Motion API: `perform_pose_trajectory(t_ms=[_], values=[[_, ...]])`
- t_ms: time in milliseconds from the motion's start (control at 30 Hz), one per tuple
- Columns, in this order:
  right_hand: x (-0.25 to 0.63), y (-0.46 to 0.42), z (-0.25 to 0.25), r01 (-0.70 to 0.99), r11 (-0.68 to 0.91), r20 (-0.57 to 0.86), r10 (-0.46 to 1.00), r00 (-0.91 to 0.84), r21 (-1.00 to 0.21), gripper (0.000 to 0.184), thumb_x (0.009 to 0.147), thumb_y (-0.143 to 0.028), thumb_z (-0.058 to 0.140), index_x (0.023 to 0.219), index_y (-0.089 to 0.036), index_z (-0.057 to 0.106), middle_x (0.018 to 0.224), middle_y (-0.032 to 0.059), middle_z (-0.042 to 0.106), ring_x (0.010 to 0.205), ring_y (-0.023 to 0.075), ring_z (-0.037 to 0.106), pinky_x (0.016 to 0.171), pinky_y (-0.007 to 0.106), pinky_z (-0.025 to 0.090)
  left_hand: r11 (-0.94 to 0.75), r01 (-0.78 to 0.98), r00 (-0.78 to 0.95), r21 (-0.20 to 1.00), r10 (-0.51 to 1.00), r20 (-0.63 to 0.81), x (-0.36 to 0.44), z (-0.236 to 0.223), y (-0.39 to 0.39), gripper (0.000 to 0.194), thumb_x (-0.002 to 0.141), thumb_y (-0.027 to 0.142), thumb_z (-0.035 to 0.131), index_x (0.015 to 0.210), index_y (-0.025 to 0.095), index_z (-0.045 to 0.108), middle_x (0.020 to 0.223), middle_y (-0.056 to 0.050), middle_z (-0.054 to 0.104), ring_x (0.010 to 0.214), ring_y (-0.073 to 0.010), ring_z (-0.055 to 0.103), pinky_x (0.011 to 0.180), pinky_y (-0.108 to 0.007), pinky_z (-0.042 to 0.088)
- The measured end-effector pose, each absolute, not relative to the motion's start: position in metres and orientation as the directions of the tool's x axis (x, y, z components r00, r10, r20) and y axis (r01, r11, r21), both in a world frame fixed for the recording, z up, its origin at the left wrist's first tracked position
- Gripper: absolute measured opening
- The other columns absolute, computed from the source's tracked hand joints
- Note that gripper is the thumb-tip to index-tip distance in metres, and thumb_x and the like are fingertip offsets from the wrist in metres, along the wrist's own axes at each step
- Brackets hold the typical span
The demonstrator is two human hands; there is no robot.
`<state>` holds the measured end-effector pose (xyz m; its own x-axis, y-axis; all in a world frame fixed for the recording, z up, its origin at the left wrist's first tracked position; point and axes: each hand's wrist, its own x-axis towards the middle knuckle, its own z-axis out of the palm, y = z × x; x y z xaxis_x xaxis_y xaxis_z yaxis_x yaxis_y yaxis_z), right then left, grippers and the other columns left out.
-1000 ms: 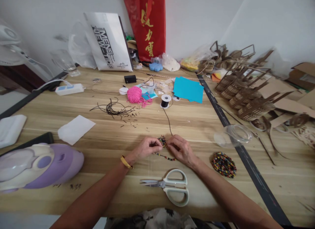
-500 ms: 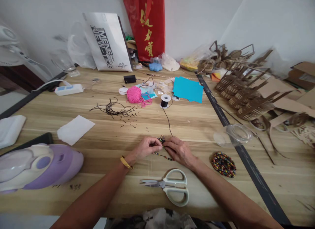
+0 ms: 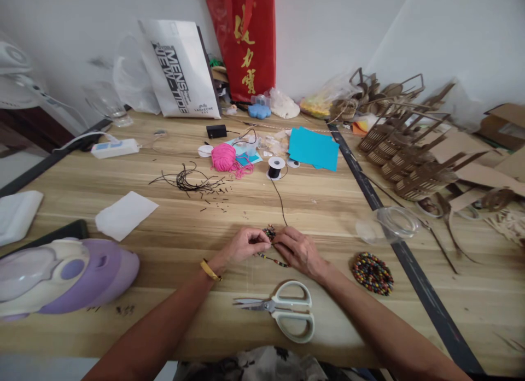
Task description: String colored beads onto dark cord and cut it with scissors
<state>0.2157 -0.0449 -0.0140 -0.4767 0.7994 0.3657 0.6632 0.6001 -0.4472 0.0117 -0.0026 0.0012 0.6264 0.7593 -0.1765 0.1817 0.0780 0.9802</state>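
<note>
Beads point(image 3: 269, 232) seem mid-threading; we bring left hand point(image 3: 246, 244) and right hand point(image 3: 301, 251) fingertips nearly together, grip unclear; alignment needs steadiness.

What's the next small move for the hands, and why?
Probably thread one more bead: the left hand and right hand meet fingertip-close by the small bead pile, and the strand just below is only partly beaded. Can't tell if a bead is already pinched.

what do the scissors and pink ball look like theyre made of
Scissors: shiny grey blades suggest steel; pale, evenly coloured handles look like plastic. Pink ball: matt yarn, judging by its loose trailing strands; whether wool, cotton or acrylic, I can't tell.
</note>
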Motion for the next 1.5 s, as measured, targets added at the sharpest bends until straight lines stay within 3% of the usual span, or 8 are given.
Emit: perform_pose_trajectory(t_ms=[267,700,1133,1500], values=[[0.2169,-0.0442,-0.0107,0.504,0.638,0.466,0.770,-0.436,-0.582,0.012,0.093,-0.018,0.049,0.097,-0.019,0.060,0.089,0.0080,0.063,0.083,0.0173,0.060,0.072,0.029,0.051,0.085,0.191,0.631,0.978,0.752,-0.189,0.0118,0.0037,-0.0032,0.022,0.073,0.032,0.066,0.074,0.010,0.063,0.063,0.000,0.056,0.058,-0.0091,0.047,0.055,-0.021,0.037],[0.2134,-0.0444,-0.0041,0.407,0.626,0.460,0.773,-0.437,-0.665,0.009,0.090,-0.018,0.052,0.092,-0.018,0.060,0.083,0.0078,0.065,0.078,0.0171,0.061,0.069,0.029,0.050,0.073,0.182,0.641,0.981,0.748,-0.174,0.0115,0.0012,-0.0029,0.020,0.074,0.029,0.065,0.074,0.010,0.063,0.062,0.000,0.056,0.057,-0.0084,0.047,0.055,-0.020,0.037],[0.2119,-0.0449,-0.0062,0.383,0.590,0.461,0.802,-0.380,-0.711,0.013,0.091,-0.021,0.053,0.097,-0.018,0.064,0.090,0.0104,0.068,0.085,0.0188,0.065,0.075,0.032,0.054,0.078,0.181,0.643,0.980,0.745,-0.178,0.0113,0.0020,-0.0031,0.020,0.074,0.030,0.065,0.074,0.010,0.063,0.063,0.000,0.057,0.059,-0.0088,0.048,0.055,-0.020,0.037],[0.2116,-0.0458,-0.0064,0.388,0.573,0.455,0.816,-0.357,-0.722,0.012,0.090,-0.024,0.055,0.096,-0.017,0.064,0.087,0.0091,0.069,0.078,0.0168,0.066,0.070,0.028,0.055,0.083,0.164,0.642,0.983,0.747,-0.170,0.0110,0.0010,-0.0030,0.020,0.074,0.030,0.066,0.075,0.010,0.064,0.064,0.000,0.057,0.059,-0.0090,0.049,0.056,-0.020,0.038]])
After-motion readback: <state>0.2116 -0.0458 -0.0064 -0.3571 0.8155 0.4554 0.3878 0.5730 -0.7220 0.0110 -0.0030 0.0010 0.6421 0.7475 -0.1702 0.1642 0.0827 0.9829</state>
